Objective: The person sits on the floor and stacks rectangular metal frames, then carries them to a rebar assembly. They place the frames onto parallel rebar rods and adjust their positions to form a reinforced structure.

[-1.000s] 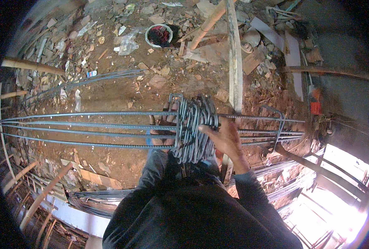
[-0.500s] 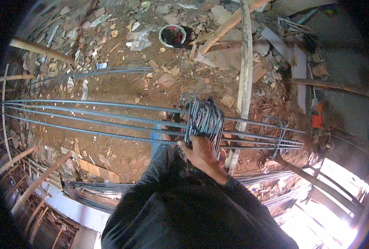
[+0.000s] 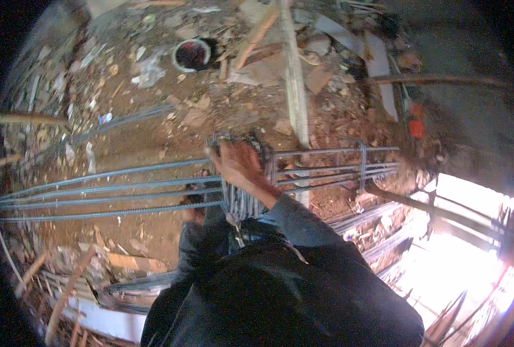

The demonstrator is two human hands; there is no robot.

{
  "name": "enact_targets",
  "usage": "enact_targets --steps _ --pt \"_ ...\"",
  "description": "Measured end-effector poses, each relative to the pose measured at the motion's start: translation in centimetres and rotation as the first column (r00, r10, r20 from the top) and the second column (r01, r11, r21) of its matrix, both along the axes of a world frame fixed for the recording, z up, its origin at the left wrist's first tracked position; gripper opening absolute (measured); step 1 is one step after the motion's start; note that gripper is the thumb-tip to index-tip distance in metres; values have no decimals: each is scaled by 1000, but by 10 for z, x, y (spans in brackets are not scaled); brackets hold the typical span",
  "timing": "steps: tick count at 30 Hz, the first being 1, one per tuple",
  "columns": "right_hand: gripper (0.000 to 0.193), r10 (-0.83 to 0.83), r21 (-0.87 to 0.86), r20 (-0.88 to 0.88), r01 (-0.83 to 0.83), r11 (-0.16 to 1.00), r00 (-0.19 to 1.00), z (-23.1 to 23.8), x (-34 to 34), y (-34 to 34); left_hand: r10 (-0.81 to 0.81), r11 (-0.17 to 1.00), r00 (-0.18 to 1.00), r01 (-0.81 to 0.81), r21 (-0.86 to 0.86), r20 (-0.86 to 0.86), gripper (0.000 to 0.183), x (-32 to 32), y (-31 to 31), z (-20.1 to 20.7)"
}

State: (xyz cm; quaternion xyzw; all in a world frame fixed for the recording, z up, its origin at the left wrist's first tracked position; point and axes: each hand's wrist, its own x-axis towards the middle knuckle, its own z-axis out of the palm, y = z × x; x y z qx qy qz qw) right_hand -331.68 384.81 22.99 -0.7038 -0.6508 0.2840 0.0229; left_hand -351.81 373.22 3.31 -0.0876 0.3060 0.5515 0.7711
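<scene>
Several long ribbed steel bars (image 3: 112, 188) stretch across the view, fanning together toward the left. Around their middle hangs a tight bundle of bent steel stirrups (image 3: 251, 209). My right hand (image 3: 246, 168) lies over the top of this bundle, its fingers curled at the far left corner of the stirrups, slightly blurred. Beneath and beside the bars, just left of the bundle, is my left hand (image 3: 194, 213); the bars and shadow partly hide its fingers, so its grip is unclear. A single stirrup (image 3: 362, 165) stands around the bars near their right end.
A round bucket (image 3: 191, 55) with dark contents stands on the rubble-strewn ground beyond. An upright wooden pole (image 3: 294, 87) rises behind the bars. More thin bars (image 3: 124, 120) lie at far left. An orange object (image 3: 415, 128) is at right; wooden poles (image 3: 72, 286) slant at lower left.
My right hand has moved from the near side of the stirrup bundle to its far top. The bundle now hangs more toward me. The whole view has shifted, with the scene sliding left.
</scene>
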Motion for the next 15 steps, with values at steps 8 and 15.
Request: enact_targets --steps 8,15 --pt "44 -209 325 -348 327 887 914 42 40 -44 -269 963 945 261 -69 -183 29 -49 -38 33" --pt "25 -676 -38 -475 755 655 563 91 117 -151 -577 705 492 703 -94 -651 27 -76 -20 67"
